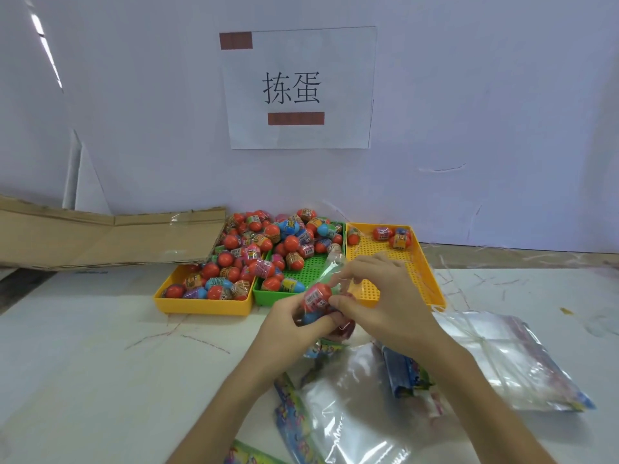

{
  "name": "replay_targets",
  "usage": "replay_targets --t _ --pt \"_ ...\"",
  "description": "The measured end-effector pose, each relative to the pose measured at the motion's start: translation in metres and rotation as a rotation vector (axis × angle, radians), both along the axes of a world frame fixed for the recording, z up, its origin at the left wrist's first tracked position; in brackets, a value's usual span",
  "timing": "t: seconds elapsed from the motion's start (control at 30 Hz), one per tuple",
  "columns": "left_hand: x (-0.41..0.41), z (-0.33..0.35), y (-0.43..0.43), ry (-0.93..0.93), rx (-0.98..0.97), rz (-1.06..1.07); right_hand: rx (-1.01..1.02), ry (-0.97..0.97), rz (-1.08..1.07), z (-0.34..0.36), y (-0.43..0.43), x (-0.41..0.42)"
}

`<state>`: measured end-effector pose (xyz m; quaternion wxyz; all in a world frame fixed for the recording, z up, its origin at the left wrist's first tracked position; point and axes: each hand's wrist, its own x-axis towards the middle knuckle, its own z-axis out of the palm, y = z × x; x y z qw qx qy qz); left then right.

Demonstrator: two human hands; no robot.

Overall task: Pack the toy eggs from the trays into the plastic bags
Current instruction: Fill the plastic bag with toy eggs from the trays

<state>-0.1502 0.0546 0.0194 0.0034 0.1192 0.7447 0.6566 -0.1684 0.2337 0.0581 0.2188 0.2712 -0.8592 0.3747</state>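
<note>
While gripped, egg [316, 296] between both hands.

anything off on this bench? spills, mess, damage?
No damage visible. The toy eggs are heaped above the rims of the left yellow tray and green tray, some leaning on the cardboard. The right yellow tray is almost empty. Thin plastic strips litter the table.

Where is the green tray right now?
In the head view the green tray sits mid-table between two yellow trays, just beyond the person's hands.
</note>
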Motion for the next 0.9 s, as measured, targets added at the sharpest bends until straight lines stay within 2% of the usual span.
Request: replay_targets --t 0.23,0.33,0.4,0.47,0.53,0.6,0.8,0.9 --pt "0.0 0.006 -0.001 0.022 0.113 0.025 -0.071 0.095 -0.004 0.002 -0.005 0.002" --pt "-0.003 0.004 -0.001 0.025 0.109 0.079 -0.228 0.084 -0.017 0.0 -0.008 0.002" --pt "-0.003 0.003 -0.001 0.019 0.122 0.101 -0.361 0.004 -0.051 -0.001 -0.011 0.002" --pt "-0.003 0.004 -0.001 0.016 0.149 0.096 -0.433 -0.158 -0.016 -0.001 -0.011 0.001" --pt "0.0 0.007 0.0 0.034 0.194 0.091 -0.377 -0.324 0.039 -0.004 -0.009 -0.003" --pt "0.003 0.011 0.001 0.038 0.217 0.083 -0.288 -0.396 0.049 -0.008 -0.009 -0.005" --pt "0.003 0.009 0.0 0.115 0.133 0.115 -0.333 -0.322 0.023 -0.01 -0.009 -0.002" --pt "0.002 0.008 -0.002 0.159 0.128 0.141 -0.272 -0.347 0.032 -0.01 -0.011 0.0"
